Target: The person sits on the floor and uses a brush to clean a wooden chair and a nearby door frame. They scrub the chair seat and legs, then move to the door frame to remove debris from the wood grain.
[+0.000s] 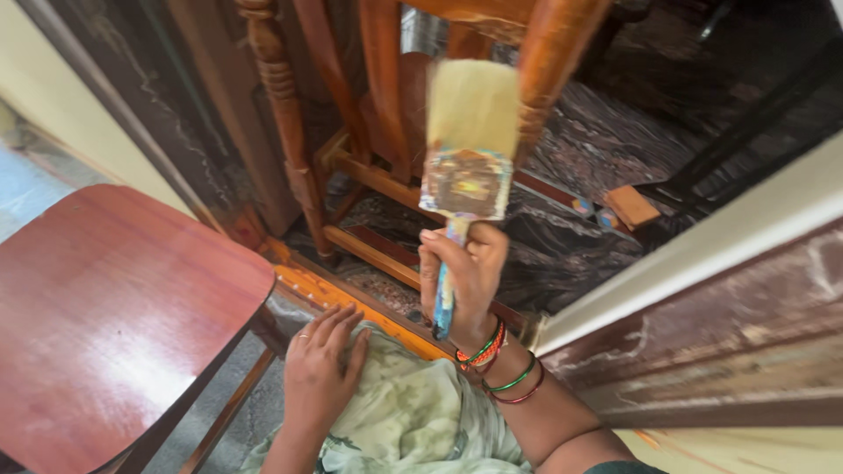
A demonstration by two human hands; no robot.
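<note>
So my right hand (465,276) is wrapped tight around the blue handle of a wide paintbrush (465,149), bristles pointing up and away from me, right in front of the orange-brown wooden chair legs (285,123) and the lower rungs (378,180). The pale bristles sit just beside one turned leg; can't tell if they actually touch it, the brush is a bit blurred. My left hand (320,369) isn't holding anything, fingers spread flat on the light green cloth (413,421) over my lap. A reddish chair seat (105,307) sits off to my left, and the dark marbled floor (597,140) runs beyond.
</note>
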